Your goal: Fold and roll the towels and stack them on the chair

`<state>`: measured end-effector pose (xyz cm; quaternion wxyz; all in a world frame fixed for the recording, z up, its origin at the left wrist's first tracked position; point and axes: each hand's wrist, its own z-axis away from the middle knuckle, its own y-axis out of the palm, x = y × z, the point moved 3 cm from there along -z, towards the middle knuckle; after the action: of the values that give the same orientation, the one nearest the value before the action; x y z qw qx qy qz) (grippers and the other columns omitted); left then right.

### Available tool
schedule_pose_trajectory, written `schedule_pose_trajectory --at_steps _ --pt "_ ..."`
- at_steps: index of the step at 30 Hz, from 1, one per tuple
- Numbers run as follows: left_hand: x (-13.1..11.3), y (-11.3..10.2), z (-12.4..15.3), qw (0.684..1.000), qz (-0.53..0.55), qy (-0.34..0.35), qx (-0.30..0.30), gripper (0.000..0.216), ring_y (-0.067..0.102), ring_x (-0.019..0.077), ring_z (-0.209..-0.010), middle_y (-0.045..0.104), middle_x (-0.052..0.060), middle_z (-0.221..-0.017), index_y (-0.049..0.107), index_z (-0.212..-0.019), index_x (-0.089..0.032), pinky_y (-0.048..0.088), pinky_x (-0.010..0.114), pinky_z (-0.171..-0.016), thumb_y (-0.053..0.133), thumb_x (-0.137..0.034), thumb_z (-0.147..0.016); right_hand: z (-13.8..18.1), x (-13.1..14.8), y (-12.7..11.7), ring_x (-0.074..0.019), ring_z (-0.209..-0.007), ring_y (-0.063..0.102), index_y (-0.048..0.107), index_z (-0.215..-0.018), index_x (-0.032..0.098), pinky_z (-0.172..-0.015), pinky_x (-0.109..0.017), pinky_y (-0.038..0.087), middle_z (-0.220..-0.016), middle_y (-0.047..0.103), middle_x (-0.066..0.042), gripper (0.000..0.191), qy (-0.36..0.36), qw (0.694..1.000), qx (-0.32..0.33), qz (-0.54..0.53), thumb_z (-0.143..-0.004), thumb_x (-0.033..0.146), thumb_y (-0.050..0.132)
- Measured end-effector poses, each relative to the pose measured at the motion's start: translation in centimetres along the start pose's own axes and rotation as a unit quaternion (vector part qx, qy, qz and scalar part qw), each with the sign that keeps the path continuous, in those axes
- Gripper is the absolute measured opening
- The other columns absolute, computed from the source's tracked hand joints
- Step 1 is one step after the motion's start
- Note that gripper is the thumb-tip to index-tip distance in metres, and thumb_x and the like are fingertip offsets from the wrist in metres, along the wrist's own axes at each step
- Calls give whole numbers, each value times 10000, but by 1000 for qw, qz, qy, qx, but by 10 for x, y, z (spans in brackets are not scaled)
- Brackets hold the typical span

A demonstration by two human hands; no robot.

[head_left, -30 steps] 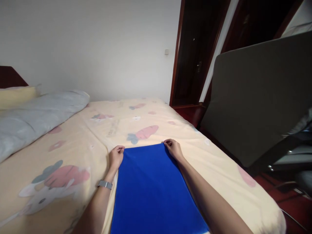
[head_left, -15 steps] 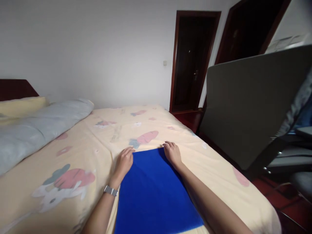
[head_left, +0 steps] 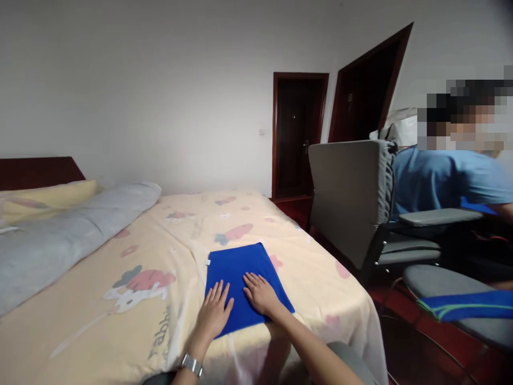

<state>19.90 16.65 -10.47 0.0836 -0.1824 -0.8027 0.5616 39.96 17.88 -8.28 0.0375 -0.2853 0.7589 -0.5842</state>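
A blue cloth (head_left: 244, 267) lies flat on the bed, with a small white tag (head_left: 207, 262) at its left edge. My left hand (head_left: 216, 313) rests on its lower left part, fingers stretched out and the thumb apart. On the right side of the cloth my right hand (head_left: 259, 293) lies palm down, its fingers spread. Neither hand grips anything. A metal-banded watch (head_left: 192, 365) sits on my left wrist.
A cream bedsheet (head_left: 312, 272) with carrots and rabbits covers the bed. A grey rolled quilt (head_left: 80, 235) lies at the left. Right of the bed are a grey chair (head_left: 344, 198) with a person in a blue shirt (head_left: 433, 176), and a stool (head_left: 425, 283) holding blue cloth.
Both hands have let go of the cloth's far edge and come back toward me, now flat on its near part. The view has tilted up and right, bringing the seated person into sight.
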Motion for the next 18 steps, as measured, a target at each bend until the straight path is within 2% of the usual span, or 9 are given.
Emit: schedule_pose_trajectory --at_steps 4,7,11,14,18 --pt "6 -3 16 999 -1 -43 15 565 356 309 -1477 391 177 -1593 431 -1533 -146 362 514 -1190 399 -420 -1040 13 -29 -14 -280 -1463 380 474 -1505 164 -1205 -506 305 -1559 421 -124 508 68 997 3 23 -1049 367 381" --pt "9 -11 20 999 9 -42 20 557 377 306 -1468 410 171 -1581 448 -1522 -139 364 535 -1186 384 -411 -1041 21 -52 -22 -315 -1454 387 476 -1499 120 -1177 -553 335 -1553 410 -170 520 110 993 3 35 -1046 354 376" --pt "-2 -36 18 998 17 -13 -52 453 499 321 -1395 568 127 -1477 616 -1396 -198 393 573 -1166 415 -370 -1028 33 -58 -32 -346 -1447 391 490 -1479 73 -1167 -598 333 -1537 411 -223 503 132 989 -36 63 -1038 290 382" --pt "-30 -54 17 994 45 63 -82 415 514 281 -1389 578 72 -1481 609 -1400 -251 442 510 -1158 428 -349 -1040 42 -31 -40 -315 -1471 355 494 -1483 97 -1199 -542 328 -1562 398 -179 482 35 996 -67 45 -1042 246 369" --pt "-67 -49 23 979 40 199 -18 425 546 247 -1363 597 88 -1464 561 -1434 -229 484 449 -1139 468 -365 -1043 59 11 -45 -222 -1442 419 421 -1540 166 -1200 -376 376 -1557 442 -104 494 -141 987 20 -72 -1066 295 370"
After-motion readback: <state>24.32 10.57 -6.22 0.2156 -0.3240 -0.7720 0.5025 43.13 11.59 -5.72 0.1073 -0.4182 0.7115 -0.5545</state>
